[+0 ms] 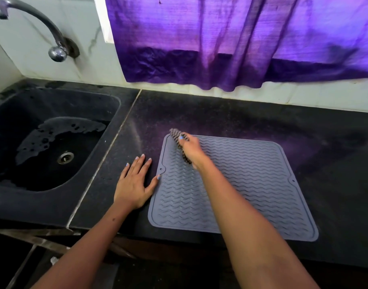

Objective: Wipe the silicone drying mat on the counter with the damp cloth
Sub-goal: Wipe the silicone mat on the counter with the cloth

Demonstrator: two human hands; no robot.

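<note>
A grey silicone drying mat point(252, 180) with wavy ridges lies flat on the black counter point(220, 115). My right hand point(191, 150) presses a bunched, dark patterned cloth point(175, 135) onto the mat's far left corner; most of the cloth is hidden under the hand. My left hand point(135, 182) rests flat on the counter just left of the mat, fingers spread, thumb tip touching the mat's left edge.
A black sink point(10, 126) with water patches and a metal drain point(65, 157) lies to the left, with a chrome tap point(54, 40) above it. A purple curtain point(231, 42) hangs over the tiled back wall. The counter's front edge runs just below the mat.
</note>
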